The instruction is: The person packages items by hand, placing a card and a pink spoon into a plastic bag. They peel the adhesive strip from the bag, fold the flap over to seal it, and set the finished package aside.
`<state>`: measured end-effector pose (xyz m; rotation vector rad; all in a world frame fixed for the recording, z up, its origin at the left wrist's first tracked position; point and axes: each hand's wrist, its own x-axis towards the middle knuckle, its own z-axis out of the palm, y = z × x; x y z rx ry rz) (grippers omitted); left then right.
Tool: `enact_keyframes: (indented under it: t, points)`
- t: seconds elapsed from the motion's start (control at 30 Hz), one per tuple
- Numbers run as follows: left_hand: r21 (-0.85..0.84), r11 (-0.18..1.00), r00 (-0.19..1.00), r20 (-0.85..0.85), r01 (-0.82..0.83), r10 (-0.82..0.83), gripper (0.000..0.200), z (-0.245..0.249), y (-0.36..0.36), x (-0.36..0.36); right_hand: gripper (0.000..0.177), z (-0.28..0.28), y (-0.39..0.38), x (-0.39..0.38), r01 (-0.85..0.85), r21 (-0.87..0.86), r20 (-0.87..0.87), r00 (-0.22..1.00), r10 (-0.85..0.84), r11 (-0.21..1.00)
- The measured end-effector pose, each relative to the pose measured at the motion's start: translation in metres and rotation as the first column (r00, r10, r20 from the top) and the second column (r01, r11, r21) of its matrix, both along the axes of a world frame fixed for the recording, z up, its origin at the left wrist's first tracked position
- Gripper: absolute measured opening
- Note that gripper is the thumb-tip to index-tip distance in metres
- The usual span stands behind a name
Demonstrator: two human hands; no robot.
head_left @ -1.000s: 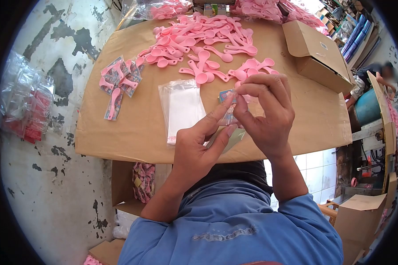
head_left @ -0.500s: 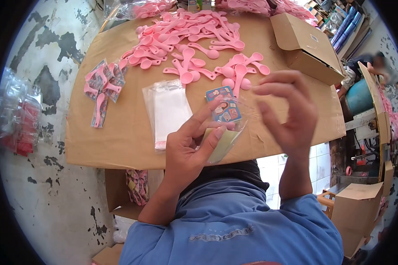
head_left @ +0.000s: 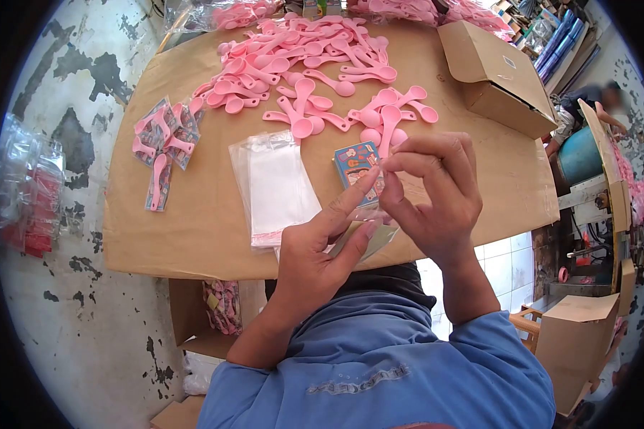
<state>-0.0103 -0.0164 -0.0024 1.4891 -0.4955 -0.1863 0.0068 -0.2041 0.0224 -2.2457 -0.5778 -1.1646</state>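
My left hand (head_left: 322, 239) pinches a small clear plastic bag (head_left: 368, 214) just above the near edge of the cardboard-covered table (head_left: 215, 236). My right hand (head_left: 433, 189) meets it from the right, its thumb and forefinger closed on the bag's top edge. Behind the fingers lies a small stack of blue printed cards (head_left: 354, 163). A stack of empty clear bags (head_left: 272, 186) lies flat to the left of my hands. Several loose pink plastic spoons (head_left: 315, 68) are heaped further back, some right behind the cards.
Several bagged pink spoons (head_left: 163, 146) lie at the table's left. An open cardboard box (head_left: 497, 75) stands at the right rear. Bags of red items (head_left: 32, 193) sit on the floor at left. A box of packed bags (head_left: 222, 304) is under the table. Another person (head_left: 587, 107) sits far right.
My right hand, which had lifted away to the right half a second ago, has come back to the bag and pinches its top again. My left hand stayed on the bag.
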Motion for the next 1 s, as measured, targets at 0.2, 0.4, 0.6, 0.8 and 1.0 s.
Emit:
enact_keyframes:
  t: [0.2,0.4,0.6,0.8,1.0]
  points:
    - [-0.134,0.99,0.996,-0.087,-0.048,0.037,0.053,0.0,0.006,-0.002,0.021,0.012,-0.041,0.006,0.043,0.225,-0.04,0.999,-0.035,0.973]
    - [-0.348,0.879,0.945,-0.129,-0.326,0.299,0.04,-0.007,0.026,0.015,0.015,0.047,-0.161,-0.04,-0.449,0.626,-0.151,0.733,0.664,0.637]
    - [-0.392,0.874,0.956,-0.058,-0.287,0.288,0.026,-0.017,0.035,0.025,0.02,-0.002,-0.224,-0.029,0.373,0.398,-0.386,0.897,-0.216,0.838]
    - [-0.38,0.882,0.961,-0.102,-0.277,0.258,0.021,-0.024,0.022,0.029,0.021,-0.008,-0.147,-0.03,0.458,0.383,-0.442,0.853,-0.277,0.802]
    - [-0.373,0.897,0.97,-0.146,-0.238,0.196,0.022,-0.012,0.007,0.022,0.021,-0.015,-0.016,-0.013,-0.186,0.508,-0.427,0.793,0.434,0.841]
